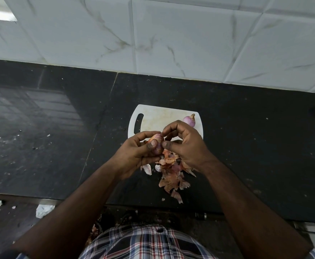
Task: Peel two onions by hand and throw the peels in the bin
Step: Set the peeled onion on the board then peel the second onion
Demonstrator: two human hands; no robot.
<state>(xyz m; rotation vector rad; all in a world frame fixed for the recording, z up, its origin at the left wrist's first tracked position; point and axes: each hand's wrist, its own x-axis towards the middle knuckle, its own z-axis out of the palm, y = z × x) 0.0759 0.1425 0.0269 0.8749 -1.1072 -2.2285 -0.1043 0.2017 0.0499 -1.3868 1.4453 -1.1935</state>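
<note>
Above peels [171, 174], hands curled round onion [157, 144]

The chopping board [164, 116] at the frame's centre was white with faint brownish stains. On its upper right lay a pale purple onion [189, 120]. The peels [171, 176] below were orange-brown and pink. The counter [59, 128] was black, the wall tiles [171, 34] white with grey veins, the shirt [145, 243] plaid in white, navy and red.
</note>
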